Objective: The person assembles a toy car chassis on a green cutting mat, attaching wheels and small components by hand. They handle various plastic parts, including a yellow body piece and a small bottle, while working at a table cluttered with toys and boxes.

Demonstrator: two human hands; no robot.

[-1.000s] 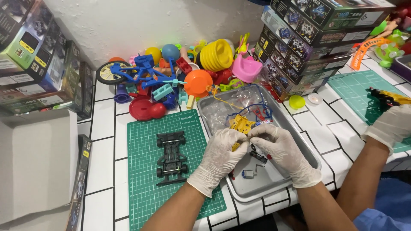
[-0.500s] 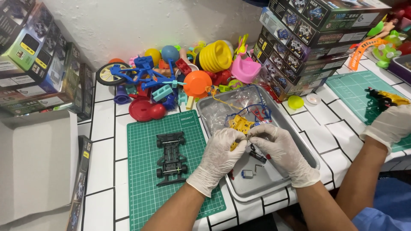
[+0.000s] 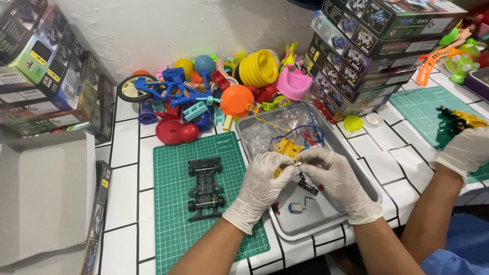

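Two gloved hands pinch a small metal pin over a steel tray.

The left hand [image 3: 265, 175] and right hand [image 3: 331, 175] meet fingertip to fingertip, each grasping one end of the thin pin [image 3: 295, 164], its long axis running sideways between them. Just below them a small motor [image 3: 295, 208] lies in the tray [image 3: 326, 226]. Left of the left hand, a black toy chassis [image 3: 205, 188] lies lengthwise, pointing away, on a green mat [image 3: 173, 168]. Beyond are yellow parts [image 3: 288, 147].

"Where are the two hands?"
"The left hand [image 3: 264, 179] and right hand [image 3: 332, 175] meet over the tray [image 3: 356, 175], pinching a small part [image 3: 297, 164]."
"What's around them?"
"The toy car frame [image 3: 205, 188] lies left on the mat [image 3: 173, 168]. The toy pile [image 3: 214, 91] sits behind. Stacked boxes [image 3: 367, 51] stand behind on the right."
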